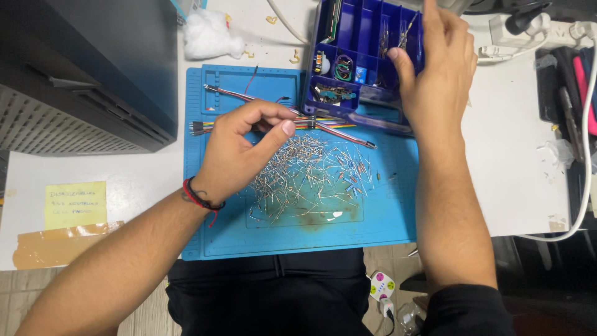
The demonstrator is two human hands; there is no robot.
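Pinched between thumb and curled fingers, the left hand's (239, 146) grip seems to close on something thin at the upper edge of the component heap, though what it grasps is too small to make out. Right hand (435, 68) lies flat over the right side of the blue compartment box (348, 37) at the top centre of the frame, thumb pressing on a divider; whether its grip holds anything I cannot tell, as the fingertips are cut off by the frame's top edge.

White desk (510, 155) fills the frame, with a dark grey machine housing (87, 68) at upper left. On the desk lies a blue work mat (385, 211). The box's small cells hold coiled wires, tiny parts and metal bits; the hand hides several cells. Multicoloured jumper wires (329, 124) run left to right across the mat's upper part, their pin ends pointing left. Below them a loose heap of resistors (311, 177) spreads at the mat's centre, leads pointing every way. A yellow sticky note (74, 205) sits at lower left.
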